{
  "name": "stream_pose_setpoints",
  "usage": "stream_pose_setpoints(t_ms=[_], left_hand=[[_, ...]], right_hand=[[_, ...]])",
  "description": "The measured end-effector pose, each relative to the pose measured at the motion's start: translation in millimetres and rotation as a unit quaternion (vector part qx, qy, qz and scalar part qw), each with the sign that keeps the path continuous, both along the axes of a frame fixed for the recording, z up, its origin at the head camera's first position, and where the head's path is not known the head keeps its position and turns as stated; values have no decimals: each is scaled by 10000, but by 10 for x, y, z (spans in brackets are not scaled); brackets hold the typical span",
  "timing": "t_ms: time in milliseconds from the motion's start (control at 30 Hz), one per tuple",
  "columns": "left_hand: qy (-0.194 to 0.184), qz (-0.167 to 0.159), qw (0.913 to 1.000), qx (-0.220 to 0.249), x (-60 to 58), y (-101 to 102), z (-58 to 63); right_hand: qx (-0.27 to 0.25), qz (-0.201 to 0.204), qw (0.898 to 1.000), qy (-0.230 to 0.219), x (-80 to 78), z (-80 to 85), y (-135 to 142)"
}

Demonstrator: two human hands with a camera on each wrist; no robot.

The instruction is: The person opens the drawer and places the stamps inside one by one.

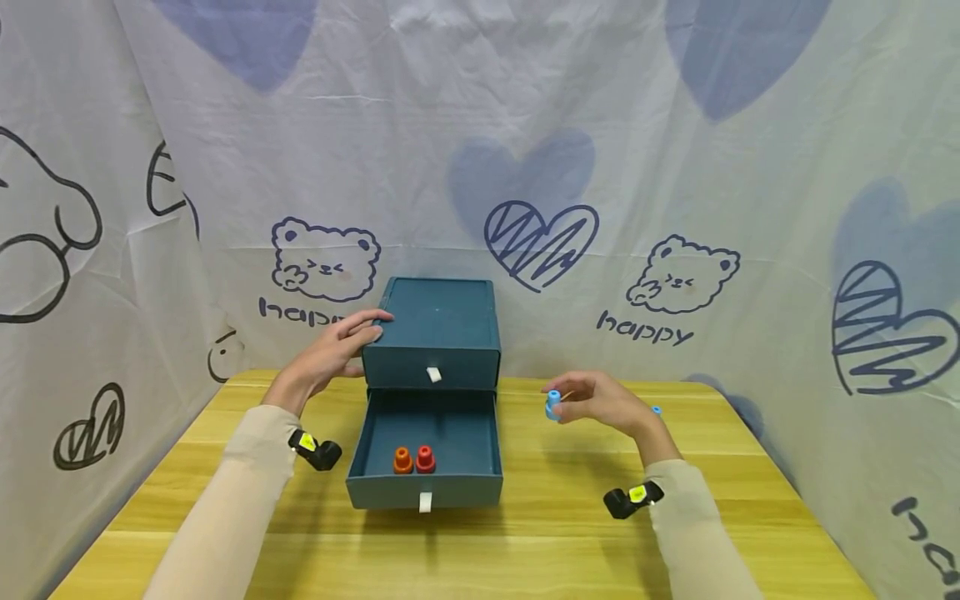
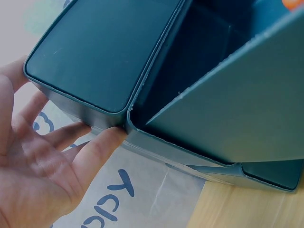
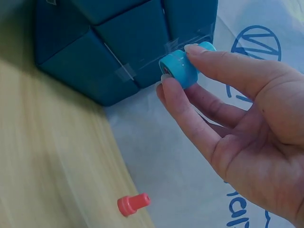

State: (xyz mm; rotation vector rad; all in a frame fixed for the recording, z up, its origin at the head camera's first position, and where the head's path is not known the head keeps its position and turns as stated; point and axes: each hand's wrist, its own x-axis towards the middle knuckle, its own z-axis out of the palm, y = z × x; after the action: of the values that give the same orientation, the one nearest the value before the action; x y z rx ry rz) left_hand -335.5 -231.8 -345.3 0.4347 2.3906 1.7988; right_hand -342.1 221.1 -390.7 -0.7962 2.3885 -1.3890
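The right hand [image 1: 600, 402] pinches the blue piece [image 1: 553, 406] upright, right of the cabinet [image 1: 441, 312]; well apart, the left hand [image 1: 326, 354] lays spread fingers on the cabinet's left edge, probably steadying it above the pulled-out drawer [image 1: 386, 492] holding the orange piece [image 1: 402, 461] and red piece [image 1: 425, 459].

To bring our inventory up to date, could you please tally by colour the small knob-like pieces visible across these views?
Blue: 2 (held blue piece in the right hand; partly hidden blue piece by that wrist)
Red: 2 (red piece in the open drawer; pinkish-red piece on the table)
Orange: 1 (orange piece, same drawer)
Total: 5 visible
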Motion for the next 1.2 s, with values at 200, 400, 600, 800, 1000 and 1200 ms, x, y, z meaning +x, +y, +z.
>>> stream_pose_setpoints(t_ms=[200,400,600,800,1000,1200], left_hand=[[1,-35,10000,40,-9,-4,-4],[-6,-31,10000,63,-10,2,-3],[-6,-23,10000,50,-9,2,-3],[10,-12,10000,32,-3,-2,2],[-9,-26,10000,7,-2,-4,2],[12,-7,10000,-57,-7,-8,-9]], right_hand=[[-106,67,9999,13,28,63,-66],[-27,198,9997,119,69,158,-140],[256,177,9992,248,106,259,-223],[352,321,9984,317,132,354,-301],[362,532,9975,286,162,433,-371],[231,710,9968,300,200,497,-452]])
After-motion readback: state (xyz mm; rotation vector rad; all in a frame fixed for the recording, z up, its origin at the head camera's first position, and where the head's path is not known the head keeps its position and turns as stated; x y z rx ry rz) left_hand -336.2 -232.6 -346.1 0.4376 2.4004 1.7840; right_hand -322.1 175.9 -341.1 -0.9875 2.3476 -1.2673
